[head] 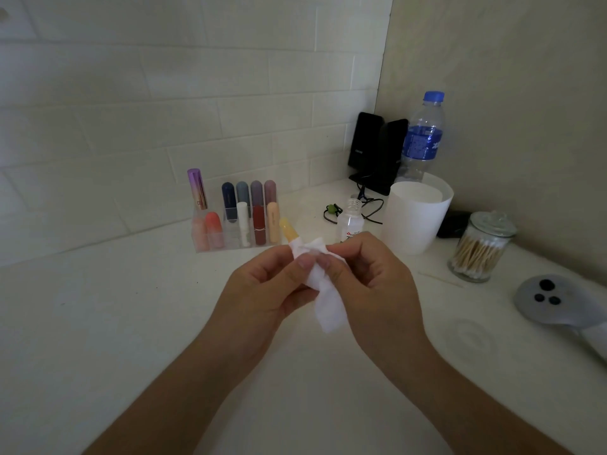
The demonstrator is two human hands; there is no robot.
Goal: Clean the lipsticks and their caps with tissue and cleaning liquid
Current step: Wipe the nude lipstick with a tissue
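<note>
Left hand (262, 287) grips yellow lipstick (289, 232) w/ tissue (323, 290) wrapped round its base; right hand (368, 277) pinches the tissue; both above counter, just in front of rack (236, 224); risk: open bottle (350, 221) behind knuckles, a nudge could tip it.

White brick-tile wall (164, 93) behind, plain beige wall (509, 93) right, white countertop (98, 323) in corner, dim light.
</note>
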